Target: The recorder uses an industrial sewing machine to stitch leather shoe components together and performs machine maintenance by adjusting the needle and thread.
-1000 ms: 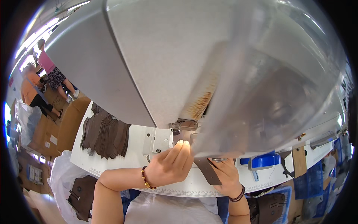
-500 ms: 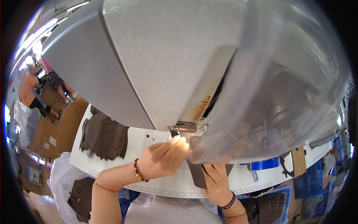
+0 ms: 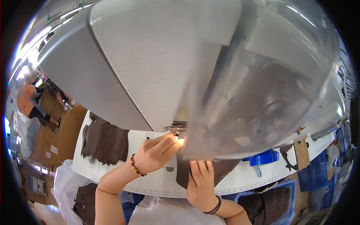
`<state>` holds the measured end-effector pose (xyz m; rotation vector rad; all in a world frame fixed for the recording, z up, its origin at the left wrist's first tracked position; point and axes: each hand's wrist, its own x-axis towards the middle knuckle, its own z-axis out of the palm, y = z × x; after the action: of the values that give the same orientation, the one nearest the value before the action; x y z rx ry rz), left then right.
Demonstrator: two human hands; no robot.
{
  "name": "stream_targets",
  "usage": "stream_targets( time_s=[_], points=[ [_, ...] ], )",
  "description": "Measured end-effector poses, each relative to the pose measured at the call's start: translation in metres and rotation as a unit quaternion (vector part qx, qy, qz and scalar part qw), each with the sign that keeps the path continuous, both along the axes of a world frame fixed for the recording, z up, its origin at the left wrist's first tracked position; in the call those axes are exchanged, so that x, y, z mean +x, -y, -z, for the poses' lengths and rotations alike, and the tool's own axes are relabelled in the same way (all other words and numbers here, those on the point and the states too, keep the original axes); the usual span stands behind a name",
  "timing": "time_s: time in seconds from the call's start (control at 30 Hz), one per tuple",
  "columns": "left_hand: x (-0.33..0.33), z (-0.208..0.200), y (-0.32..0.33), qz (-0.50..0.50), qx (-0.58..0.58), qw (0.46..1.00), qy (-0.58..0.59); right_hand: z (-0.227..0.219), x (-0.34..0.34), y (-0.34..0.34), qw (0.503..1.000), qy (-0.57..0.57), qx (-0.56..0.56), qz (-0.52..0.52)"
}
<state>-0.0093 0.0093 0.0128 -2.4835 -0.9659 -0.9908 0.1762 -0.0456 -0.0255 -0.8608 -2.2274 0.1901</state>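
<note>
Under the grey head of a sewing machine (image 3: pixel 150 63), my left hand (image 3: pixel 155 152) is closed in a pinch beside the lit needle area (image 3: pixel 177 127). What its fingertips hold, if anything, is too small to make out. My right hand (image 3: pixel 201 183) lies with fingers stretched out on a dark brown leather-like piece (image 3: pixel 183 172) on the white table (image 3: pixel 157 183). Part of that piece disappears behind a clear plastic sheet (image 3: pixel 258 120), which hangs over the machine's right side and blurs what lies behind it.
A stack of brown pieces (image 3: pixel 105 142) lies on the table's left. To the right are a blue round object (image 3: pixel 264 158) and a wooden strip (image 3: pixel 301 154). More brown pieces (image 3: pixel 268 204) fill a blue crate below the edge. People (image 3: pixel 30 101) are at far left.
My right hand and the brown piece have shifted left, and the fingers now lie flatter on it. My left hand stays near the needle, slightly further left. The view has shifted a little.
</note>
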Motion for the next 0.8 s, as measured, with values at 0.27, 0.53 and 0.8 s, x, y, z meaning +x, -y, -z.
stream_targets(
  time_s=[0.27,0.53,0.8],
  points=[
    [0.000,-0.007,0.002,-0.001,-0.012,0.999,0.042,-0.018,0.015,-0.002,1.000,0.025,0.003,-0.005],
    [0.007,-0.018,0.016,-0.009,-0.056,0.995,0.081,-0.034,0.070,-0.073,0.943,-0.179,-0.281,0.002],
    [0.009,-0.009,0.023,-0.007,0.049,0.996,-0.077,-0.042,0.072,-0.075,0.939,-0.217,-0.261,-0.056]
  ],
)
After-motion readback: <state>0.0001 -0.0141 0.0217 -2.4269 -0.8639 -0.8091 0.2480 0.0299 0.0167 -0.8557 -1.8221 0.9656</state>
